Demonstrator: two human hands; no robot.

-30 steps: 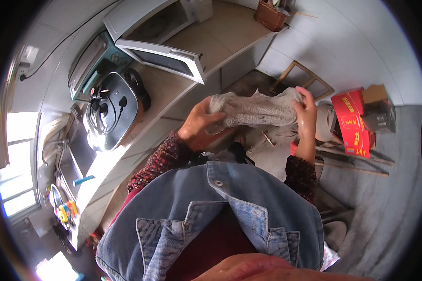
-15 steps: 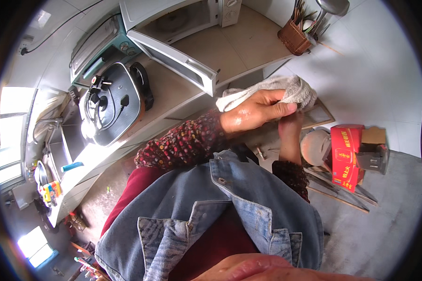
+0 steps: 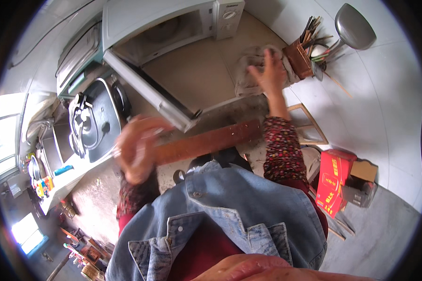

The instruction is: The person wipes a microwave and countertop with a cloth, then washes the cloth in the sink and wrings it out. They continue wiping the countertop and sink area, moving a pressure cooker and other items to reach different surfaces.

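Note:
My right hand (image 3: 271,77) is at the counter's right end with its fingers spread, over a crumpled grey cloth (image 3: 248,70). The cloth lies on the counter against a brown holder (image 3: 299,58) of chopsticks and utensils. To the left, my left hand (image 3: 138,147) is smeared by motion, so its finger pose is unclear. It is nearest to the lower part of the microwave door (image 3: 152,93), which hangs open; whether they touch is not clear. The white microwave (image 3: 164,23) stands at the back of the counter, its inside dark.
A black electric pan (image 3: 96,126) with a cord in it sits on the left counter, beside a teal toaster oven (image 3: 79,65). A large ladle (image 3: 354,28) leans from the holder. A red carton (image 3: 333,182) and a wooden frame (image 3: 309,124) stand to the right.
The cloth has gone from my hands onto the counter beside the holder. My right hand has moved up and forward, fingers spread; my left hand has swung left and down toward the microwave door.

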